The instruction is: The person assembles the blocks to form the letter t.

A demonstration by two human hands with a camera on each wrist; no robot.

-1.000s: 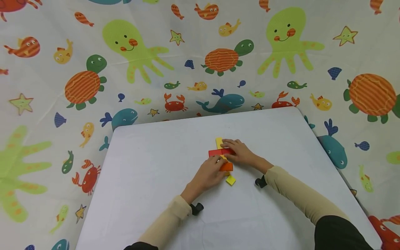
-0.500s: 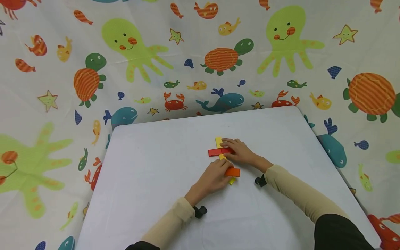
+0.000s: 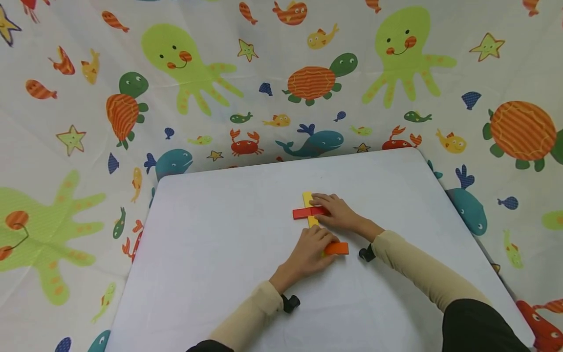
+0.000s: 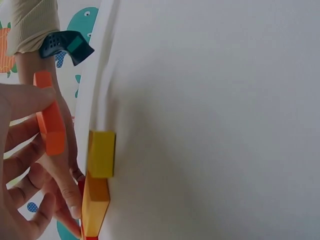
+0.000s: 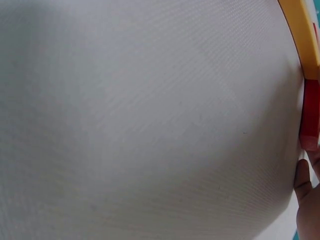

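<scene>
In the head view my left hand (image 3: 310, 249) pinches an orange block (image 3: 336, 248) between thumb and fingers. The left wrist view shows this orange block (image 4: 51, 122) raised beside a small yellow block (image 4: 101, 155) on the table. My right hand (image 3: 340, 216) spans the right one of two red blocks (image 3: 301, 213) lying end to end, its fingers on the far side and its thumb on the near side. A yellow block (image 3: 307, 197) extends beyond the red row, and another yellow block (image 3: 313, 221) extends towards me, forming a cross. The left hand mostly hides the small yellow block in the head view.
The white table (image 3: 211, 230) extends around the blocks. A cloth backdrop (image 3: 264, 39) printed with sea animals hangs behind it. A black wrist camera (image 3: 290, 304) sits on the left wrist and another black wrist camera (image 3: 367, 254) on the right.
My left hand has moved right and towards me, carrying the orange block away from the cross. More of the near yellow block shows now. My right hand has stayed in place.
</scene>
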